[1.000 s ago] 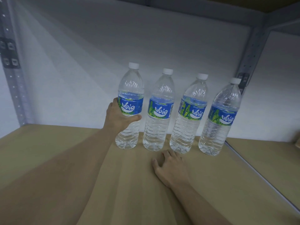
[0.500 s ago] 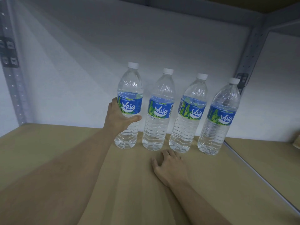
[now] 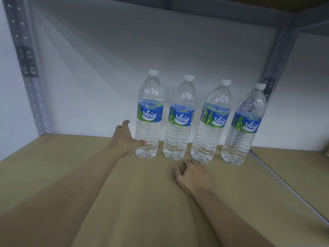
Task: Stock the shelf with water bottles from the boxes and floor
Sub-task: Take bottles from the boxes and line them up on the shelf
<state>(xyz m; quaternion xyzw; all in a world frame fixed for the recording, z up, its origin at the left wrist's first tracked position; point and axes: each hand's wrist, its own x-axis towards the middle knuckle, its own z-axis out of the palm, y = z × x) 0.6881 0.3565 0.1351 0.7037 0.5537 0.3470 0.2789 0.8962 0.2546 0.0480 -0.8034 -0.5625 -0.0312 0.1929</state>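
Four water bottles [image 3: 180,120] stood upright in a row along the back edge of the shelf board [image 3: 53,166], toward its right rear corner, close to the back wall [image 3: 106,68]. The left hand [image 3: 127,138] lay open beside the leftmost bottle [image 3: 149,114], fingers loose, its thumb touching the bottle's lower body without gripping. The right hand [image 3: 191,172] rested on the board just in front of the middle bottles, fingers loosely curled and empty.

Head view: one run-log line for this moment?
bottles: four upright, rowed at shelf back | left hand: open, thumb touching leftmost bottle | right hand: relaxed, resting on shelf
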